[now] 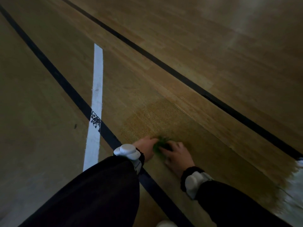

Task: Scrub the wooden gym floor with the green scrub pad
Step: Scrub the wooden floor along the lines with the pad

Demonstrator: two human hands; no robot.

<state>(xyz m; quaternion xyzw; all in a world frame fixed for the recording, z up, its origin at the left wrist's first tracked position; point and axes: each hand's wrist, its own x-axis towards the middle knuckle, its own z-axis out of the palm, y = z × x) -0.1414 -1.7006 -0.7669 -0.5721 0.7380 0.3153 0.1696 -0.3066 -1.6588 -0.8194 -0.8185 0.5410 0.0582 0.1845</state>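
Observation:
The green scrub pad (159, 145) lies pressed on the wooden gym floor (164, 89), mostly covered by both hands and blurred. My left hand (146, 147) grips its left side. My right hand (177, 155) presses on its right side with fingers spread over it. Both wrists wear white trackers on black bands, and both sleeves are black. Just beyond the pad, a patch of floor (152, 118) looks brighter and more yellow than the surrounding boards.
A wide black line (65, 84) runs diagonally under my left arm. A white stripe (96, 89) crosses it at a worn spot. A second, thinner black line (188, 81) runs to the right. Something pale and blurred (297, 182) sits at the right edge.

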